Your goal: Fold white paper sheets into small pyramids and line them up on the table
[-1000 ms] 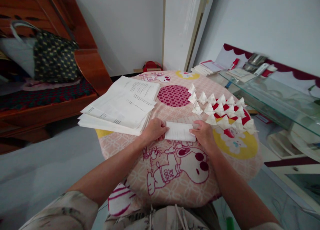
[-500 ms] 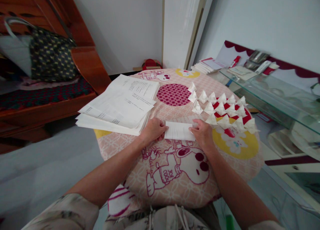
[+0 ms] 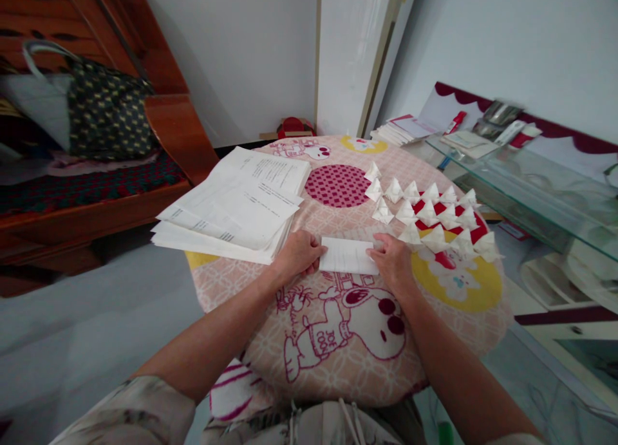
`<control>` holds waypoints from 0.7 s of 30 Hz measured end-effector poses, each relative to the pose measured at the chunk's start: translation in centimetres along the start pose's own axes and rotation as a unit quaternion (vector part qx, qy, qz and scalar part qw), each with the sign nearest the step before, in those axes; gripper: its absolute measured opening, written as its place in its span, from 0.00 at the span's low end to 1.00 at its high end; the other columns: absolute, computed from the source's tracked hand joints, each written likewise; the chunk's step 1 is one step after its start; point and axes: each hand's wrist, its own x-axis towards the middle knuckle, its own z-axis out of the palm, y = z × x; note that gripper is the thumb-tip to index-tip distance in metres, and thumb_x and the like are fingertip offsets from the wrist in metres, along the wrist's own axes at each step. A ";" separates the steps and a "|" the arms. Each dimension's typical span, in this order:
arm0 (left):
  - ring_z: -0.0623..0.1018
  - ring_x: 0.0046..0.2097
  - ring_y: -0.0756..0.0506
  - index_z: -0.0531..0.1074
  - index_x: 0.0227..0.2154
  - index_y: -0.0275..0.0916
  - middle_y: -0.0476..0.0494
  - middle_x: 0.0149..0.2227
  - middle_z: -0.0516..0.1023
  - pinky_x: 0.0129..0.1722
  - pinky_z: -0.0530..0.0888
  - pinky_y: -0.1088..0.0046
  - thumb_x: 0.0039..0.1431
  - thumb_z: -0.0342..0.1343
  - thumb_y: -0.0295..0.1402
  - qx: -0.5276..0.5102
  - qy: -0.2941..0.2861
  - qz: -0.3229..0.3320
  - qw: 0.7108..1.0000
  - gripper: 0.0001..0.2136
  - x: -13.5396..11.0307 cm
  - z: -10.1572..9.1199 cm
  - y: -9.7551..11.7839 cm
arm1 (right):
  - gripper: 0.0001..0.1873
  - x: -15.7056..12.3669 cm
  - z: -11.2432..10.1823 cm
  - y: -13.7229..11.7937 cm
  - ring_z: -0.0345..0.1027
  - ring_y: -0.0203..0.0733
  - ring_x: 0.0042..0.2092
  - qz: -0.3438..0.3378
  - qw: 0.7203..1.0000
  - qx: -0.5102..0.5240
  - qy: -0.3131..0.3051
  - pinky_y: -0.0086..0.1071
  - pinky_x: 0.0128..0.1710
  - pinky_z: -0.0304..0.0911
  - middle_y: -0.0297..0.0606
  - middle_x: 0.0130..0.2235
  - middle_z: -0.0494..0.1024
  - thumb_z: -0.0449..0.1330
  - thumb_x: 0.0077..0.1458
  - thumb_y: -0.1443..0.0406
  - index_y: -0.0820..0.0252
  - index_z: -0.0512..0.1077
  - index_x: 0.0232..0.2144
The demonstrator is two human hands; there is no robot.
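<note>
A folded white sheet of paper (image 3: 346, 256) with faint print spans the gap between my two hands, just above the tablecloth. My left hand (image 3: 298, 252) pinches its left edge, fingers curled under. At the opposite edge my right hand (image 3: 390, 257) grips it between thumb and fingers. To the left of it lies a stack of printed paper (image 3: 232, 203), its top sheets askew. Several folded paper pieces with pointed tops (image 3: 427, 213) stand in rows beyond my right hand.
The round table wears a pink patterned tablecloth (image 3: 232, 284) with cartoon dogs. On the right is a glass shelf (image 3: 521, 181) holding small items, with a pile of booklets (image 3: 398, 131) near it. At the left, a wooden bench (image 3: 178, 136) carries a dark patterned bag (image 3: 109, 110).
The whole view has shifted slightly, with things sitting a little further right and lower. Both hands keep the same hold on the folded paper.
</note>
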 end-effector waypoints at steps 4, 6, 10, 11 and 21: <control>0.70 0.16 0.54 0.68 0.19 0.36 0.51 0.15 0.72 0.16 0.64 0.82 0.61 0.56 0.32 -0.002 -0.002 -0.006 1.000 0.15 -0.1 -0.1 0.2 | 0.24 0.1 0.1 0.2 0.69 0.42 0.30 -0.003 1.000 -0.003 0.004 0.31 0.32 0.62 0.36 0.27 0.77 0.62 0.47 0.62 0.64 0.78 0.48; 0.70 0.15 0.54 0.68 0.18 0.36 0.50 0.15 0.72 0.16 0.64 0.81 0.61 0.56 0.33 0.002 -0.003 -0.003 1.000 0.15 0.0 0.0 0.0 | 0.24 0.1 0.1 0.2 0.69 0.42 0.30 -0.004 1.000 -0.006 0.003 0.31 0.32 0.62 0.37 0.27 0.77 0.61 0.47 0.62 0.65 0.77 0.48; 0.70 0.15 0.53 0.67 0.18 0.36 0.50 0.15 0.72 0.16 0.65 0.81 0.61 0.55 0.33 -0.004 0.000 0.005 1.000 0.16 0.2 0.1 -0.3 | 0.24 0.0 0.0 0.0 0.70 0.42 0.30 -0.006 1.000 -0.011 0.004 0.32 0.32 0.62 0.37 0.28 0.78 0.61 0.47 0.62 0.65 0.78 0.48; 0.70 0.15 0.53 0.67 0.18 0.36 0.50 0.15 0.72 0.16 0.65 0.81 0.61 0.55 0.33 -0.007 0.000 0.003 1.000 0.16 0.2 0.1 -0.3 | 0.24 0.0 0.0 0.0 0.70 0.42 0.30 -0.005 1.000 -0.010 0.002 0.32 0.32 0.62 0.37 0.28 0.78 0.61 0.48 0.62 0.65 0.77 0.48; 0.67 0.14 0.55 0.68 0.16 0.35 0.50 0.12 0.70 0.16 0.63 0.82 0.61 0.56 0.33 0.011 -0.001 -0.005 1.000 0.18 0.0 -0.1 0.1 | 0.23 0.1 0.2 0.2 0.68 0.42 0.29 -0.009 1.000 -0.004 0.008 0.32 0.32 0.62 0.35 0.26 0.77 0.61 0.47 0.62 0.63 0.78 0.46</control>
